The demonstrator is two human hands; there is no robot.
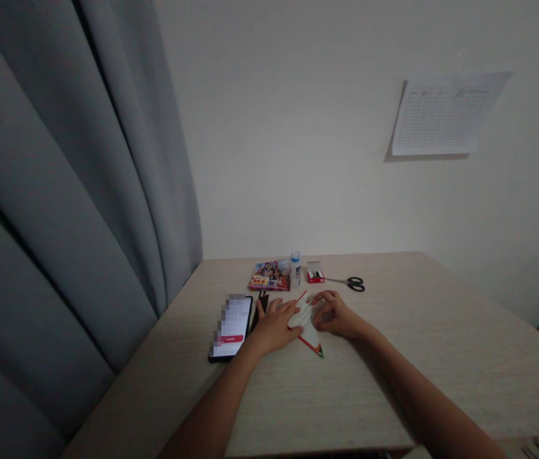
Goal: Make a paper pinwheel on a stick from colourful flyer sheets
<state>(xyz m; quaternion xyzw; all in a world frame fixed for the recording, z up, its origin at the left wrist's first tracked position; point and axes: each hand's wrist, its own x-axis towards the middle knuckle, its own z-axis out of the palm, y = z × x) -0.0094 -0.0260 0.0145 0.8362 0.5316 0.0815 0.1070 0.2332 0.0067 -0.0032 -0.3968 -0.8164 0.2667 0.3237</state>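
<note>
Pressing folded paper (307,320), seemingly unfinished: left hand (273,326) splayed over its left edge, right hand (337,317) fingers curled at its right, grip unclear

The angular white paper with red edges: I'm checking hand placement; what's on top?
The bare left hand and bare right hand rest partly on the paper; what they cover is hidden.

Phone (238,322) left of paper (305,319); box (316,278) behind, apparently touching scissors (348,282).
</note>
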